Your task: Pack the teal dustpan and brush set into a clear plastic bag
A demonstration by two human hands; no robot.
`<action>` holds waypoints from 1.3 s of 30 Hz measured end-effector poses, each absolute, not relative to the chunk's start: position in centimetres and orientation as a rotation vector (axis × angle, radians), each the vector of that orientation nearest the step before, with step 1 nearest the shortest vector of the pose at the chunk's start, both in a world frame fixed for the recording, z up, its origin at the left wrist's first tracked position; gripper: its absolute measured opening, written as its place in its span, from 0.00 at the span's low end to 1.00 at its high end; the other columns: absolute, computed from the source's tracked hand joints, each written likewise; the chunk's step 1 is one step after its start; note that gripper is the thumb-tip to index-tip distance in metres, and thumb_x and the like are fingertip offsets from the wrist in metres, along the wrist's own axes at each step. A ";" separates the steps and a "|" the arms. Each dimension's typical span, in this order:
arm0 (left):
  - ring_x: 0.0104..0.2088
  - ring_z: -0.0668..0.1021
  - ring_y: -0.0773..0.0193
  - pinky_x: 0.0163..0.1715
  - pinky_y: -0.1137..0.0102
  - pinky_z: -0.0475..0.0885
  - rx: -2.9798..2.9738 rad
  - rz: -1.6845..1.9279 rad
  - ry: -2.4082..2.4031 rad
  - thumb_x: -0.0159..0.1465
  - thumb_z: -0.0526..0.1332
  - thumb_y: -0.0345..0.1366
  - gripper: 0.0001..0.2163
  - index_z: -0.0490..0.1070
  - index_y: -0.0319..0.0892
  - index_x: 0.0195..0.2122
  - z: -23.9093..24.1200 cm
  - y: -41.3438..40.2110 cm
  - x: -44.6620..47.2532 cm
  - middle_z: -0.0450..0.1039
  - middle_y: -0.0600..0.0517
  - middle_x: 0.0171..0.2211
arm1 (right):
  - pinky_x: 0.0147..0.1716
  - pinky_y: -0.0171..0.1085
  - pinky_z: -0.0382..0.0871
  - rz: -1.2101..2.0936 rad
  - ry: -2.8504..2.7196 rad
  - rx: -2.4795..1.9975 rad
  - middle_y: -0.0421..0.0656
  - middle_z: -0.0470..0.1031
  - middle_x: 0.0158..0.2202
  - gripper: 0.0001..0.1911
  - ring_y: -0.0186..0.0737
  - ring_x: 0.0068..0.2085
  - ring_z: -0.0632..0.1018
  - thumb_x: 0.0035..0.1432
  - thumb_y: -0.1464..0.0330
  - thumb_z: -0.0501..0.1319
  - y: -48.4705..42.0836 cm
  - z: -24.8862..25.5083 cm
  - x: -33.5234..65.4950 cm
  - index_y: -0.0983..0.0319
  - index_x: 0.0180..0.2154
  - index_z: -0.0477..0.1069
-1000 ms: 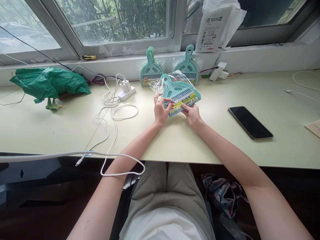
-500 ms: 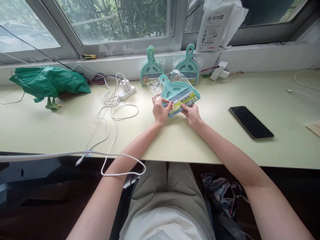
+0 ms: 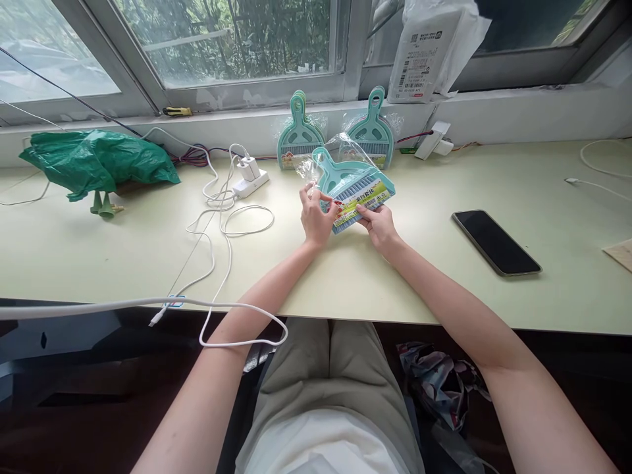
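Note:
Held tilted above the table is a teal dustpan and brush set (image 3: 346, 172) in a clear plastic bag, with a yellow-green printed label across its bristles. My left hand (image 3: 316, 214) is closed on its lower left corner, thumb and fingers pinching at the label's edge. Gripping the lower right edge is my right hand (image 3: 379, 225), its thumb on the front and the other fingers behind, partly hidden. Behind it, a stack of similar dustpan sets (image 3: 299, 131) leans on the wall, and another wrapped set (image 3: 371, 125) leans to its right.
A black phone (image 3: 496, 242) lies at right. White cables (image 3: 230, 257) run from a power strip (image 3: 251, 184) at left, one looping over my left forearm. A green plastic bag (image 3: 99, 163) sits far left. A white package (image 3: 419, 59) stands on the sill beside a yellow cutter (image 3: 176, 112).
The handle end of the held set has tipped slightly to the left, and its plastic wrap has shifted. Both hands stay almost in place.

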State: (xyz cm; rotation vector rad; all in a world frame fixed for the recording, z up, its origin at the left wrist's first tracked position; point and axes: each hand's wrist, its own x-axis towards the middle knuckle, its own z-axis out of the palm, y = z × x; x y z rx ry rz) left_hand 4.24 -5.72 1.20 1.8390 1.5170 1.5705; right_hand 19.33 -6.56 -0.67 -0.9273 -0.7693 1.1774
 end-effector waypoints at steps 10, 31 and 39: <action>0.64 0.67 0.48 0.59 0.55 0.70 1.859 1.602 1.206 0.63 0.66 0.47 0.14 0.71 0.41 0.31 0.8 -5.0 4.3 0.57 0.42 0.64 | 0.54 0.47 0.77 1.150 -0.712 -0.906 0.42 0.81 0.45 0.14 0.43 0.50 0.81 0.48 0.71 0.72 -6.8 -0.1 19.4 0.60 0.36 0.71; 0.50 0.80 0.53 0.50 0.56 0.77 1.162 0.962 0.783 0.60 0.68 0.46 0.27 0.63 0.44 0.57 1.4 -5.3 4.7 0.75 0.44 0.54 | 0.56 0.45 0.77 1.082 -0.694 -0.876 0.44 0.79 0.50 0.16 0.46 0.57 0.78 0.48 0.69 0.72 -7.4 1.0 19.6 0.59 0.38 0.70; 0.60 0.74 0.50 0.54 0.58 0.74 1.178 0.903 0.672 0.63 0.64 0.49 0.22 0.68 0.48 0.56 2.1 -5.8 4.9 0.71 0.44 0.59 | 0.56 0.43 0.77 1.047 -0.672 -0.867 0.44 0.78 0.51 0.17 0.44 0.57 0.78 0.49 0.68 0.72 -6.9 0.7 20.1 0.59 0.40 0.70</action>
